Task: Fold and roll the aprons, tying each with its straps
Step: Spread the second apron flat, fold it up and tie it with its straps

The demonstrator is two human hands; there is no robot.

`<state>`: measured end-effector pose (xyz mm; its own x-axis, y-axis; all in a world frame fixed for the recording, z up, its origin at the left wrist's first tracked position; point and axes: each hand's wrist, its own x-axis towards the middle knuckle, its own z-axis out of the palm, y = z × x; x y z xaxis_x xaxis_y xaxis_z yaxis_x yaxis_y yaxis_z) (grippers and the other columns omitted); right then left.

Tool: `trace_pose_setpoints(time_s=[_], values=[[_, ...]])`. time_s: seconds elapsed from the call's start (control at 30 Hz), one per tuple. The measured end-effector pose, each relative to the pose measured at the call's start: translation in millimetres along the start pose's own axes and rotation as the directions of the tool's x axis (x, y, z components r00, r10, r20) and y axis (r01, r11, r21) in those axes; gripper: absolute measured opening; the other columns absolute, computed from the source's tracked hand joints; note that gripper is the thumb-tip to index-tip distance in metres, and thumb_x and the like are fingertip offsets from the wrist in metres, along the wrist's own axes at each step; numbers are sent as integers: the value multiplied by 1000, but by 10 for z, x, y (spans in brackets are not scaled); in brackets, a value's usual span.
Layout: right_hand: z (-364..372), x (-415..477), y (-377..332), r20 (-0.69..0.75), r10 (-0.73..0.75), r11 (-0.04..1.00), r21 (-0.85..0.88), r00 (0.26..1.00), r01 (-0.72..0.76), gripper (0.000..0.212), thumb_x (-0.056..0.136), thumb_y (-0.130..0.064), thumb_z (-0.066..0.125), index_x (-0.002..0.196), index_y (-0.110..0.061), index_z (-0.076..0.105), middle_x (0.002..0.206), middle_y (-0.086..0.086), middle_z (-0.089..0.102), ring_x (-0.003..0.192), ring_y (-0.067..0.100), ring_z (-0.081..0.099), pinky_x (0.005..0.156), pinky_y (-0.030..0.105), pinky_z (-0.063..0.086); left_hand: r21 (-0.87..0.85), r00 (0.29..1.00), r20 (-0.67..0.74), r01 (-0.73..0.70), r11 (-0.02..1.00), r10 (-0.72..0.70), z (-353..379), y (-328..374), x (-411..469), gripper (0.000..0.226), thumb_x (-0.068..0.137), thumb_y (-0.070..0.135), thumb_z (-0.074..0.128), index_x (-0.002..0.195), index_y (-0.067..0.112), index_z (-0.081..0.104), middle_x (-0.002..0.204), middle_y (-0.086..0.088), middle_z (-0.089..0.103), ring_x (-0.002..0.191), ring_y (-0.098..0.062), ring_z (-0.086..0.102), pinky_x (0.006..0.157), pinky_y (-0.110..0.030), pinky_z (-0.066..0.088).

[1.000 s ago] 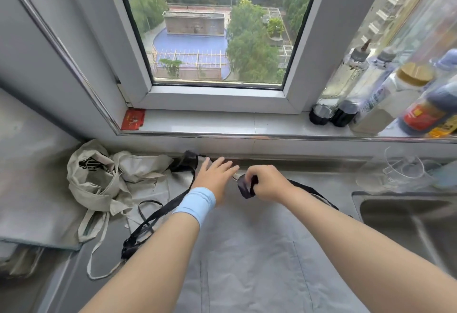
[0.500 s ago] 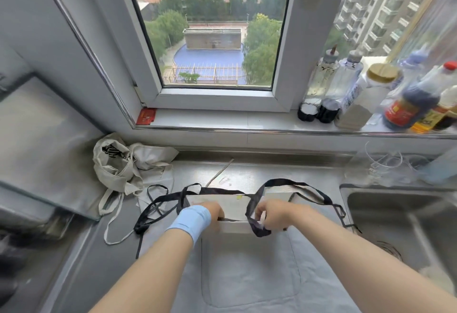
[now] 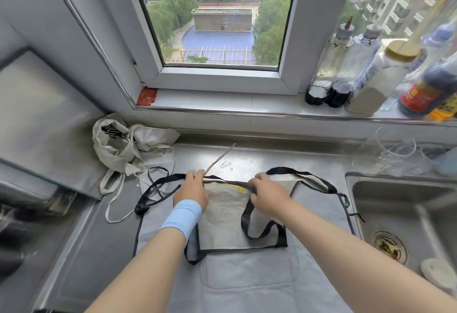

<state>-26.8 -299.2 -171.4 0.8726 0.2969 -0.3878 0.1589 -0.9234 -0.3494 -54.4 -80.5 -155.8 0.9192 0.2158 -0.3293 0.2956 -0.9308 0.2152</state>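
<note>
at the worktop (image 3: 259,161) middle, fingers of the left hand (image 3: 191,190) and right hand (image 3: 268,195) pinch the apron (image 3: 247,275) at its first fold; rolling and tying remain.

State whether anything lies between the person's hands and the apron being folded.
Nothing visible does. The left hand and right hand both hold the apron at its folded far edge; its black strap lies looped on the cloth.
</note>
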Motion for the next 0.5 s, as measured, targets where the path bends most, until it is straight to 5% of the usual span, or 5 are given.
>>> trace_pose_setpoints(time_s=[0.1,0.17,0.23,0.33,0.5], values=[[123,141,-97,84,-6,999,-49,996,10,70,94,-22,49,156,-26,17,164,-1,10,128,33,50,87,40,47,10,990,121,72,997,-73,60,-133,169,46,89,17,57,132,24,43,134,-4,48,112,-28,56,78,-34,43],[237,207,-117,123,4,994,-107,992,9,83,90,-9,48,158,-26,4,157,8,23,119,34,53,78,37,47,-49,990,118,78,996,-71,142,-209,209,25,85,11,53,106,23,60,114,-5,64,96,-27,59,75,-30,44],[301,250,-126,70,31,990,-137,997,-21,83,84,5,47,155,-20,12,136,11,39,109,33,54,71,38,46,-80,998,51,52,995,-48,185,-248,201,26,84,11,50,95,28,67,107,-2,66,88,-25,59,74,-29,46],[287,273,-94,-37,53,983,-176,998,-58,43,83,11,46,121,-9,51,117,11,49,106,33,57,74,39,46,-128,998,8,-68,989,70,191,-285,178,27,86,17,53,103,28,71,108,0,59,100,-24,59,79,-27,44],[105,204,-56,-130,7,963,-267,992,-42,27,84,13,45,98,-5,60,99,11,55,96,32,61,66,36,39,-290,933,356,54,956,55,-28,-296,17,25,75,11,51,65,22,72,66,-3,62,60,-20,53,57,-24,45]])
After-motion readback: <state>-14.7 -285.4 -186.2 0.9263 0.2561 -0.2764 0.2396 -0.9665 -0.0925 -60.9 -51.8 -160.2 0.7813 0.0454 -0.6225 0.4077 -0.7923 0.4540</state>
